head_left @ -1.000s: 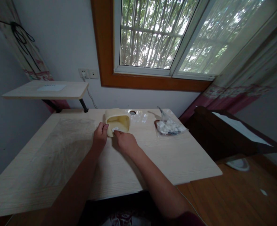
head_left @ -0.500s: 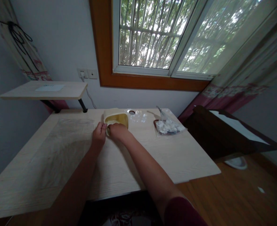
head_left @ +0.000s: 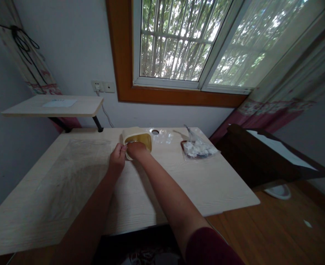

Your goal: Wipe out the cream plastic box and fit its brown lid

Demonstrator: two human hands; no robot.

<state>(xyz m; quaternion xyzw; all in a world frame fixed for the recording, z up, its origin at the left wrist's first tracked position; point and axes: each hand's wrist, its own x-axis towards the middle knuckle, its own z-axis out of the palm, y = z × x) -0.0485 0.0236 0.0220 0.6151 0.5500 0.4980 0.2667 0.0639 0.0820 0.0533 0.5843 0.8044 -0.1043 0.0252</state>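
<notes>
A cream container with a shiny yellow-gold inside (head_left: 145,139) lies near the back of the pale desk, its opening facing me. My left hand (head_left: 117,156) pinches its left edge with thumb and fingers. My right hand (head_left: 137,149) reaches into the opening at the lower left, beside the left fingertips. The right fingers are hidden inside, so what they touch does not show.
A clear plastic bag with white contents (head_left: 198,149) lies on the desk's right part. A clear sheet (head_left: 71,176) covers the left part. A raised shelf (head_left: 54,106) stands back left. The desk has a round hole (head_left: 155,132).
My right hand has moved slightly up and deeper into the container's opening. My left hand keeps its pinch at the edge.
</notes>
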